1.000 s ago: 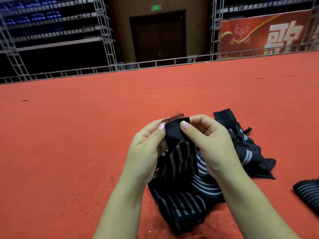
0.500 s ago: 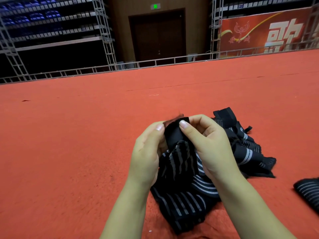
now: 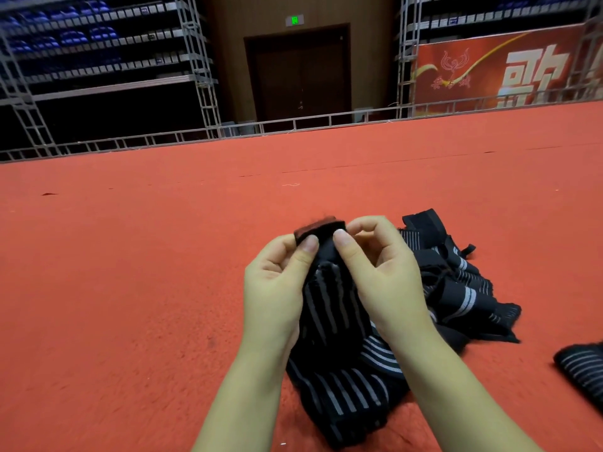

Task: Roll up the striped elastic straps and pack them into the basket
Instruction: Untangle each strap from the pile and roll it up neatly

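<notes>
Early stage: left hand [image 3: 277, 288] and right hand [image 3: 381, 278] each pinch the top end of one striped strap [image 3: 329, 321], roll barely begun; loose pile [image 3: 456, 288] on red floor [image 3: 130, 288] behind; one rolled strap [image 3: 584, 370] at right; basket not seen

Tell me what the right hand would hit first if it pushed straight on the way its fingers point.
The right hand points left, so it would likely first meet the left hand, which pinches the same strap end. Depth is unclear.
</notes>
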A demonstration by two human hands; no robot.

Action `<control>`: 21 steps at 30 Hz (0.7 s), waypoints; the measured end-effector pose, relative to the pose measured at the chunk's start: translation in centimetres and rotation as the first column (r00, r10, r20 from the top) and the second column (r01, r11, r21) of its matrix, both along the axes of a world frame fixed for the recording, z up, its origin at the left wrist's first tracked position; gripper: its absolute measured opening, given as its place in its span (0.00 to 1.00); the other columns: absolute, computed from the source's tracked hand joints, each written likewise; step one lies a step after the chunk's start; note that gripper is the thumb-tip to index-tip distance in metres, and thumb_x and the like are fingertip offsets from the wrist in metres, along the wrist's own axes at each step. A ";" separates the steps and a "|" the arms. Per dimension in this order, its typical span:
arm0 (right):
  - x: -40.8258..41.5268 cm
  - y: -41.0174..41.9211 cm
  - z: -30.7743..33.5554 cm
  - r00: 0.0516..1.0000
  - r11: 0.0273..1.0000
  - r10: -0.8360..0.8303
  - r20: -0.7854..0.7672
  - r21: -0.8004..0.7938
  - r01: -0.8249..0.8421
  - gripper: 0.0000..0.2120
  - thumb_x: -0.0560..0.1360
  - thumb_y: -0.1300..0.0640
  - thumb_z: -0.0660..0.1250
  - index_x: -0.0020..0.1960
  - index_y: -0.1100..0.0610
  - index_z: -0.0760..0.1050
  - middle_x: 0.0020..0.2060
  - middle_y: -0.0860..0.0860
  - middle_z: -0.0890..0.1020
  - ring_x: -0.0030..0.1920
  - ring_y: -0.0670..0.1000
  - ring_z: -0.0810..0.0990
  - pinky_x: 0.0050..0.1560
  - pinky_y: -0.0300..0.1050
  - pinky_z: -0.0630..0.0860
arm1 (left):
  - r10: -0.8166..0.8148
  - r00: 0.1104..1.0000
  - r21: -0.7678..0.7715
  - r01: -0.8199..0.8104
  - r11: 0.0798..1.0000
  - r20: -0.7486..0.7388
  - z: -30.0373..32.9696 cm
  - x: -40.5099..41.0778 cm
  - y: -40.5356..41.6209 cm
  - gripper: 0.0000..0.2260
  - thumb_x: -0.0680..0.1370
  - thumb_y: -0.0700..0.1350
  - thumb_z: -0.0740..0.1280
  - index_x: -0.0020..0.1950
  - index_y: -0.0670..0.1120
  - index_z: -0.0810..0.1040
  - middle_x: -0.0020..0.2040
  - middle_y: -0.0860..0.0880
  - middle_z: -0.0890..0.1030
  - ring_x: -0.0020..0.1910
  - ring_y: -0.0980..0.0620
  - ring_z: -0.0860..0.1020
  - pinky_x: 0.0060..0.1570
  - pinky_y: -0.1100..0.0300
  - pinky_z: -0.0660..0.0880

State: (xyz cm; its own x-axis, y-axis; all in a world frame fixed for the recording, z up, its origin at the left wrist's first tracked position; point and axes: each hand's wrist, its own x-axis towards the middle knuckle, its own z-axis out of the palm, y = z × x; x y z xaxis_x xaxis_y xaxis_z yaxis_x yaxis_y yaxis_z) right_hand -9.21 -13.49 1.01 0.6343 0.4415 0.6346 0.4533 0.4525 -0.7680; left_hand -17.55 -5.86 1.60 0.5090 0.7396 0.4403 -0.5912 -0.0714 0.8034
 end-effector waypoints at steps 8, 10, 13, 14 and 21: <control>2.0 2.7 3.2 0.953 0.962 0.190 0.235 -0.236 -0.134 0.31 0.78 0.47 0.61 0.71 0.30 0.45 0.49 0.38 0.81 0.49 0.39 0.81 0.52 0.35 0.76 | 0.048 0.986 0.107 -0.066 0.992 0.162 9.8 1.2 3.8 0.05 0.79 0.37 0.65 0.45 0.42 0.79 0.35 0.50 0.83 0.33 0.53 0.80 0.38 0.58 0.79; 2.1 3.7 4.5 0.958 0.975 0.202 0.203 -0.131 -0.178 0.32 0.80 0.56 0.62 0.70 0.32 0.46 0.52 0.41 0.82 0.51 0.42 0.82 0.54 0.36 0.76 | 0.118 0.983 0.160 -0.140 0.977 0.142 12.0 2.2 5.0 0.06 0.80 0.38 0.65 0.44 0.44 0.79 0.36 0.50 0.82 0.35 0.53 0.79 0.40 0.57 0.77; 2.3 4.9 6.5 0.983 0.986 0.159 0.095 0.040 -0.163 0.33 0.80 0.62 0.62 0.73 0.37 0.50 0.47 0.49 0.84 0.44 0.49 0.83 0.49 0.40 0.78 | 0.164 0.986 0.205 -0.167 0.964 0.031 13.2 3.0 6.7 0.04 0.81 0.42 0.64 0.55 0.45 0.76 0.43 0.52 0.81 0.40 0.57 0.79 0.45 0.60 0.76; 2.5 5.3 7.0 0.991 0.989 0.119 0.057 0.080 -0.123 0.33 0.80 0.61 0.63 0.74 0.39 0.51 0.45 0.50 0.83 0.42 0.50 0.82 0.47 0.42 0.78 | 0.135 0.990 0.204 -0.122 0.971 -0.046 13.0 2.9 6.9 0.10 0.81 0.45 0.65 0.61 0.46 0.74 0.47 0.52 0.81 0.42 0.58 0.80 0.46 0.62 0.76; 3.7 7.3 9.4 0.979 0.971 -0.002 -0.205 0.233 0.051 0.29 0.80 0.59 0.62 0.75 0.42 0.54 0.48 0.49 0.82 0.49 0.49 0.83 0.57 0.56 0.78 | 0.094 0.922 0.394 0.067 0.917 -0.375 5.7 1.4 5.8 0.36 0.73 0.51 0.73 0.76 0.54 0.59 0.66 0.56 0.77 0.59 0.63 0.78 0.61 0.60 0.74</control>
State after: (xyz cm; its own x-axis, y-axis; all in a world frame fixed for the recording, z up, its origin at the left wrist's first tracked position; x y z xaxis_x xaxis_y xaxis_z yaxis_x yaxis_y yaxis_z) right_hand -5.53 -6.18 10.45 0.7692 0.2759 0.5764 0.3146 0.6217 -0.7173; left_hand -16.17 -0.05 7.29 0.6864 0.5551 0.4698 -0.2438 -0.4329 0.8678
